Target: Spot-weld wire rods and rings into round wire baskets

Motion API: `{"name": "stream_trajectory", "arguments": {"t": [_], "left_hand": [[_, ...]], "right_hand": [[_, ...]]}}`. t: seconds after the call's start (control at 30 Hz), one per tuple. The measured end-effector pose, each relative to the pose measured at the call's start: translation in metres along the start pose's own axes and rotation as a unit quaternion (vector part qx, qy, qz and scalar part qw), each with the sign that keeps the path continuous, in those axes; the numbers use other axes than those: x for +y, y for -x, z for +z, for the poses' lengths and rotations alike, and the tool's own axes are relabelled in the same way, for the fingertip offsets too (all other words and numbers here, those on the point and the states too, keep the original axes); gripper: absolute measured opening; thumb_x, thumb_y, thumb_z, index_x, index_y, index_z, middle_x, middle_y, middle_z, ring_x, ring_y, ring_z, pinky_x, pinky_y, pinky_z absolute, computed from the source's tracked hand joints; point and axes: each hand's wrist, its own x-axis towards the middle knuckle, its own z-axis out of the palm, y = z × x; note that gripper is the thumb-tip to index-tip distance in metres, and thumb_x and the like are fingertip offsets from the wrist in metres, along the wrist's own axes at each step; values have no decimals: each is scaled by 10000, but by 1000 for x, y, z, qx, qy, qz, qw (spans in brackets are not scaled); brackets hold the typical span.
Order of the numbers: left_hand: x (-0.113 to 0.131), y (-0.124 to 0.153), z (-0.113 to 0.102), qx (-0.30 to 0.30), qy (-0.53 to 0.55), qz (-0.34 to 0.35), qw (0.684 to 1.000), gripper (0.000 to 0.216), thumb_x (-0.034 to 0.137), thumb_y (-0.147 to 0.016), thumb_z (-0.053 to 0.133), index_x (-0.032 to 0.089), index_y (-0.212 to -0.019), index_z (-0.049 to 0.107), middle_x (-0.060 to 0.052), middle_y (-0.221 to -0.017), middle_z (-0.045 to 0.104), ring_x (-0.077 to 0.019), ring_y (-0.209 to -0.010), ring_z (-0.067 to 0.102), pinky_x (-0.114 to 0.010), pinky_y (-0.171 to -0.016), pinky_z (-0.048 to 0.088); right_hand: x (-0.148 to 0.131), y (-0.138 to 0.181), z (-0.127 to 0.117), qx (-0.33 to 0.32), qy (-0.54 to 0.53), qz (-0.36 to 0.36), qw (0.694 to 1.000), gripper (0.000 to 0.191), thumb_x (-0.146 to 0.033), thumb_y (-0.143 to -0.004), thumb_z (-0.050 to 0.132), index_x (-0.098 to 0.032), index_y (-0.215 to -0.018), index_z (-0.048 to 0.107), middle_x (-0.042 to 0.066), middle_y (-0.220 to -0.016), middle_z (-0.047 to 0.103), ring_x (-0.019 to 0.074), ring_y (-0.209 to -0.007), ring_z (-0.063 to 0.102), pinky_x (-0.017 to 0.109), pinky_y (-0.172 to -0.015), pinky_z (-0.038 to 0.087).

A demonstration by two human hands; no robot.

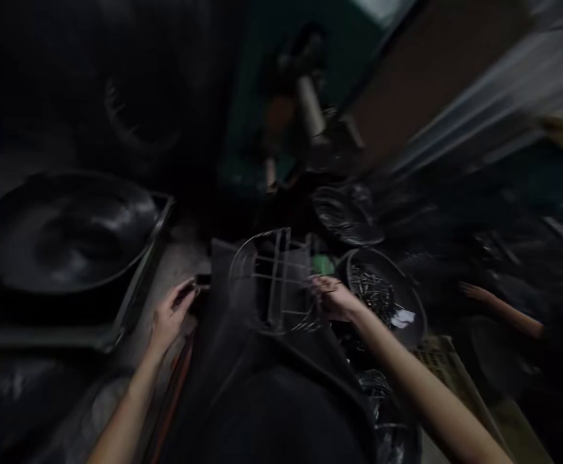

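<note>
A round metal wire rack (275, 277) with straight crossbars lies over the dark cloth of my lap. My right hand (334, 298) is at the rack's right edge, its fingers closed on the wire. Off the rack's left side, my left hand (172, 312) is closed in a pinch near a small dark block (203, 280). What sits between those left fingers is too dark and blurred to make out. Just right of my right hand stands a round basin (414, 296) holding many small metal pieces (371, 290) and a white scrap (402, 318).
A large dark bowl-shaped pan (131, 225) rests on a metal frame (134, 296) at left. Beyond the lap is another person (305, 103); a co-worker's arm (508, 309) reaches in from the right. A yellowish crate (448, 361) stands at lower right.
</note>
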Motion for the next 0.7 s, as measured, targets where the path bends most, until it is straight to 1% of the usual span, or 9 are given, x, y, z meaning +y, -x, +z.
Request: {"name": "stream_trajectory", "arguments": {"t": [0.07, 0.1, 0.17, 0.23, 0.33, 0.43, 0.5, 0.57, 0.7], "left_hand": [[45, -26, 30, -45, 32, 25, 998, 590, 603, -856, 561, 183, -1268, 604, -111, -1264, 668, -276, -1198, 629, -438, -1076, 486], [63, -34, 45, -68, 36, 40, 996, 585, 591, -855, 560, 190, -1278, 601, -108, -1283, 655, -275, -1233, 606, -436, -1103, 460], [88, -45, 72, -97, 19, 64, 993, 551, 564, -865, 552, 214, -1288, 599, -99, -1304, 634, -274, -1267, 578, -441, -1124, 436], [98, -52, 93, -86, 1, 53, 995, 526, 544, -873, 555, 240, -1300, 589, -90, -1310, 621, -275, -1256, 580, -450, -1114, 441], [97, -62, 111, -56, -14, 20, 998, 504, 541, -861, 595, 269, -1285, 593, -75, -1270, 624, -275, -1195, 604, -459, -1080, 463], [92, -70, 121, -39, -25, 9, 999, 465, 571, -821, 633, 255, -1159, 670, -88, -1194, 610, -295, -1173, 601, -483, -1060, 472], [90, -74, 125, -24, -31, -5, 999, 439, 592, -780, 657, 233, -1028, 707, -112, -1235, 565, -325, -1227, 567, -509, -1075, 459], [90, -77, 128, -41, -34, -6, 999, 377, 576, -787, 653, 222, -911, 692, -118, -1294, 542, -331, -1270, 541, -512, -1092, 443], [98, -80, 120, -133, -22, 24, 991, 259, 480, -895, 560, 227, -885, 612, -89, -1178, 663, -275, -1152, 628, -452, -1013, 492]], "right_hand": [[31, -12, -25, 21, 4, 32, 999, 267, -376, -920, 609, -149, -792, 668, 2, -658, 648, 114, -567, 594, 267, -596, 533], [41, -25, -38, 33, 3, 40, 999, 239, -355, -886, 627, -159, -761, 678, 14, -655, 668, 138, -585, 618, 290, -623, 543], [51, -66, -69, 79, -3, 40, 996, 183, -338, -854, 611, -192, -804, 710, 50, -813, 738, 200, -768, 683, 348, -772, 556], [48, -124, -114, 163, 5, 16, 986, 216, -352, -880, 550, -220, -906, 719, 57, -994, 747, 228, -955, 678, 390, -921, 515], [30, -227, -191, 318, 81, -71, 942, 194, -315, -882, 577, -203, -953, 719, 74, -1045, 735, 232, -979, 669, 395, -955, 489], [10, -318, -242, 340, 198, -48, 918, 185, -232, -856, 651, -137, -999, 718, 124, -1094, 717, 231, -1007, 655, 378, -916, 485], [2, -359, -254, 303, 250, -28, 919, 221, -197, -819, 697, -82, -1008, 711, 144, -1112, 711, 201, -993, 653, 324, -845, 482], [-1, -381, -255, 266, 270, -30, 925, 237, -170, -794, 688, -18, -977, 696, 150, -1115, 712, 138, -966, 653, 237, -761, 449], [-6, -378, -252, 228, 289, -51, 928, 289, -173, -841, 511, 79, -860, 650, 167, -1127, 700, 59, -1001, 647, 123, -576, 302]]}}
